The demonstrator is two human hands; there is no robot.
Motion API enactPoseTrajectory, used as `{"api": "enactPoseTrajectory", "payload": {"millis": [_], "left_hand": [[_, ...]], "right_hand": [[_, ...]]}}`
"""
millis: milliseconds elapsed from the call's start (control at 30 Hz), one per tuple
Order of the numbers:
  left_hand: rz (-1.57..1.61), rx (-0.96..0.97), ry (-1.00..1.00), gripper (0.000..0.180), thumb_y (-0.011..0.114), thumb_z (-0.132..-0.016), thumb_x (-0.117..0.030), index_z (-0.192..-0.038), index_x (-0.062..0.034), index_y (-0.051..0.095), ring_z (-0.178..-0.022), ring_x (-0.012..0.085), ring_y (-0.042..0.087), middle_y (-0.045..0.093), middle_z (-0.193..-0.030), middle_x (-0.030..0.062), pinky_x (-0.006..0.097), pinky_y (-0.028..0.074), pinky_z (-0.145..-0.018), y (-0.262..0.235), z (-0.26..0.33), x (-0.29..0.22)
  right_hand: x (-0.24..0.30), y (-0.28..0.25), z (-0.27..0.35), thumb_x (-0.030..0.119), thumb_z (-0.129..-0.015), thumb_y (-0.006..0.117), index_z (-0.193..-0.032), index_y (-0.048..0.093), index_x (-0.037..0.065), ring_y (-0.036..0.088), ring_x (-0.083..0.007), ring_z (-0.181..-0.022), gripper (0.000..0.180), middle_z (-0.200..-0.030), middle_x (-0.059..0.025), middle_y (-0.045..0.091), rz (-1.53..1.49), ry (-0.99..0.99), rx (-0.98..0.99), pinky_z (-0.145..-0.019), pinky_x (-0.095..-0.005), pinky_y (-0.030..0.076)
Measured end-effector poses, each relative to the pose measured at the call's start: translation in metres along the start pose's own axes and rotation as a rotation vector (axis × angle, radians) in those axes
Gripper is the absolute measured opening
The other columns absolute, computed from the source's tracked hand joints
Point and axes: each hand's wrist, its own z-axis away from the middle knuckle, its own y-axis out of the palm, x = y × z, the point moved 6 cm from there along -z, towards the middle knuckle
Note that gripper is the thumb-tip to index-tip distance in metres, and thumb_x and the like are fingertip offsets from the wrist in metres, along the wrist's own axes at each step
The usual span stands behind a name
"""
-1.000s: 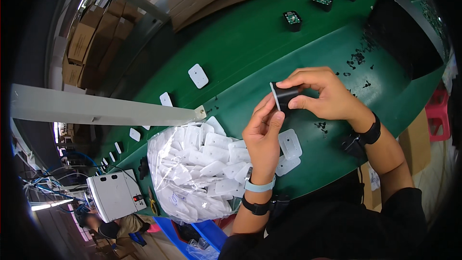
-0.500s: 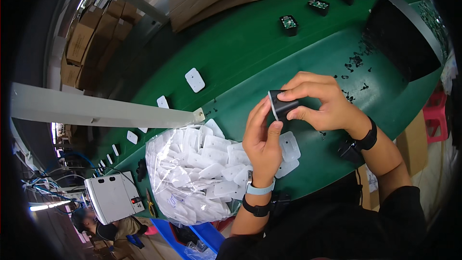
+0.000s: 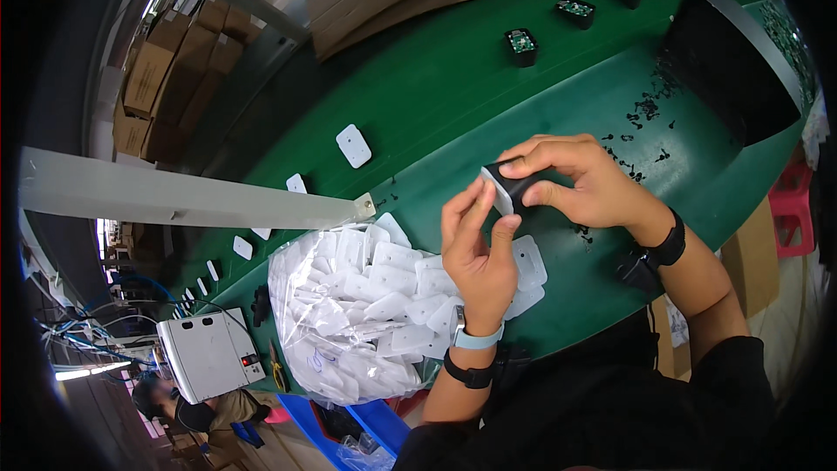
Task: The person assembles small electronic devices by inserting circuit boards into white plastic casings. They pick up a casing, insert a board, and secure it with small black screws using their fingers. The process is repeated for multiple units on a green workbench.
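Note:
Between my hands is a small black plastic housing (image 3: 516,191) with a white plate (image 3: 497,192) against its left end. My right hand (image 3: 582,181) grips the housing between thumb and fingers. My left hand (image 3: 481,257) has its fingertips and thumb on the white plate's edges; whether the plate is fully seated I cannot tell. Just left of my left hand lies a clear plastic bag (image 3: 336,323) full of similar white plates. A few loose white plates (image 3: 528,263) rest on the green table beside my left wrist.
Black housings with green circuit boards (image 3: 521,46) stand in a row at the back. White plates (image 3: 353,146) lie along the green belt. Small black parts (image 3: 645,109) are scattered near a black tray (image 3: 728,70). A metal post (image 3: 192,196) crosses at left, above a white machine (image 3: 209,358).
The housing and white plate have tilted between my hands, so more of the plate's white face shows. Both hands keep their hold in nearly the same place.

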Motion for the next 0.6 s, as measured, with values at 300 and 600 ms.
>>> {"api": "enactPoseTrajectory", "payload": {"millis": [300,600], "left_hand": [[-0.464,-0.043,0.194,0.049,0.069,-0.087,0.008,-0.133,0.0071,0.055,-0.122,0.0280,0.058,0.056,-0.130,0.0174,0.040,0.047,-0.106,0.004,-0.002,-0.020],[0.180,-0.031,-0.277,0.027,0.062,-0.098,-0.003,-0.123,0.0061,0.058,-0.110,0.0193,0.064,0.067,-0.120,0.0155,0.033,0.050,-0.098,0.002,-0.012,-0.005]], "right_hand": [[-0.002,0.032,0.008,0.000,-0.090,0.069,-0.127,0.055,0.000,0.063,-0.0237,-0.119,0.040,-0.139,-0.0189,0.057,-0.145,0.101,-0.158,-0.096,-0.0361,0.056],[-0.013,0.022,0.006,-0.004,-0.090,0.068,-0.127,0.055,0.001,0.061,-0.0214,-0.120,0.039,-0.136,-0.0150,0.057,-0.449,0.129,-0.093,-0.098,-0.0348,0.055]]}}
